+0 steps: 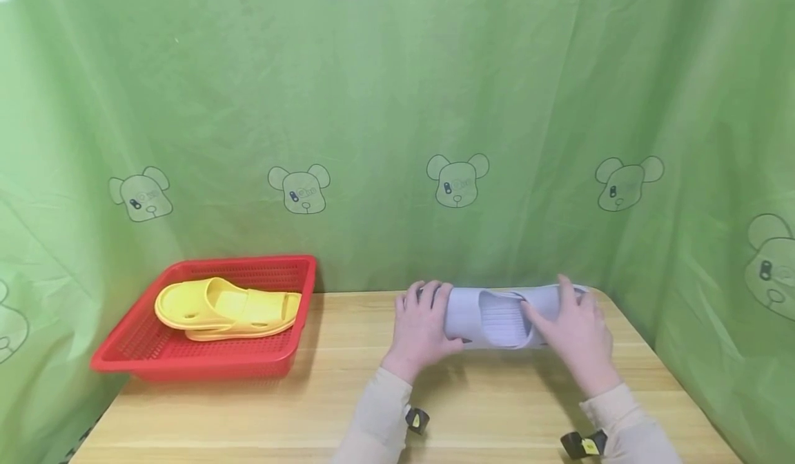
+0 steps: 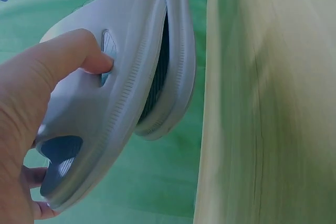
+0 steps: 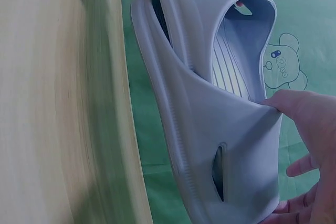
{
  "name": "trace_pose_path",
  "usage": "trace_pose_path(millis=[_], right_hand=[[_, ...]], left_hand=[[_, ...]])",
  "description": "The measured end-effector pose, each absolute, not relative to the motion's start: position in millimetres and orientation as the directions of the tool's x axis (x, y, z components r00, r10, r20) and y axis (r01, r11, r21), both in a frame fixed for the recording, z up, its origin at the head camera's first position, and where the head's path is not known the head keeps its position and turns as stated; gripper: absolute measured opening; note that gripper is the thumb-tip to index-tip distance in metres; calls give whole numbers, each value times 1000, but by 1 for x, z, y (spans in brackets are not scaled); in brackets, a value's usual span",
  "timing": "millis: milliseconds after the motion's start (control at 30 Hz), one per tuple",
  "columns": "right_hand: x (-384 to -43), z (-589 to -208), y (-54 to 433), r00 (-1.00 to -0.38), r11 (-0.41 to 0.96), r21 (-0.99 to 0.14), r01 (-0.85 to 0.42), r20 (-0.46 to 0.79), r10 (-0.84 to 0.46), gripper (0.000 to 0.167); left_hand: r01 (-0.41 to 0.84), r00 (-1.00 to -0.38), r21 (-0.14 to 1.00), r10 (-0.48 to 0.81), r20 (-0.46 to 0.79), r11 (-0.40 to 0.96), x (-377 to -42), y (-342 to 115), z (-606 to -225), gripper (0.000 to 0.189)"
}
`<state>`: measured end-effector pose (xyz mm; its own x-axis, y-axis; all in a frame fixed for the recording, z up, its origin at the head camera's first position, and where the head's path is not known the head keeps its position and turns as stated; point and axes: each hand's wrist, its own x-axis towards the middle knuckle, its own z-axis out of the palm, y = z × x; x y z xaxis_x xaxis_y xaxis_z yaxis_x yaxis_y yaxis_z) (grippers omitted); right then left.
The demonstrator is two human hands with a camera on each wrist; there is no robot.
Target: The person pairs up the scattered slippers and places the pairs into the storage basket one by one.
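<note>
A pair of pale grey-lavender slippers lies with one pushed into the other, held sideways near the right back of the table. My left hand (image 1: 419,326) grips the left slipper (image 1: 462,305) by its toe end; in the left wrist view its thumb presses at a slot in the upper. At the opposite end, my right hand (image 1: 584,340) holds the right slipper (image 1: 546,300), the thumb on the rim of its opening in the right wrist view. Part of one slipper is tucked inside the other and hidden. A shadow falls on the wood under the pair.
On the left of the table stands a red plastic basket (image 1: 205,367) with perforated sides. Yellow slippers (image 1: 186,303) lie stacked in it. A green curtain (image 1: 373,105) with bear-head prints hangs behind and around the wooden table (image 1: 335,409).
</note>
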<state>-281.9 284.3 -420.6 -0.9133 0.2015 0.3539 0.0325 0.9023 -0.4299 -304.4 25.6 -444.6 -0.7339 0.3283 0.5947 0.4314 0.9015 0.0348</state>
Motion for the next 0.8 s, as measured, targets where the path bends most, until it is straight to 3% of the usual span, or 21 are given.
trace_pose_path(millis=[300, 500, 800], right_hand=[[-280, -419, 288, -906, 899, -436, 46, 361, 222, 101], [-280, -418, 287, -903, 903, -429, 36, 372, 213, 101], [-281, -419, 284, -866, 932, -356, -63, 483, 126, 93]], left_hand=[[430, -742, 35, 331, 583, 902, -305, 32, -446, 104], [434, -713, 42, 314, 627, 900, -304, 33, -447, 99], [435, -713, 100, 274, 646, 895, -307, 26, -449, 96]])
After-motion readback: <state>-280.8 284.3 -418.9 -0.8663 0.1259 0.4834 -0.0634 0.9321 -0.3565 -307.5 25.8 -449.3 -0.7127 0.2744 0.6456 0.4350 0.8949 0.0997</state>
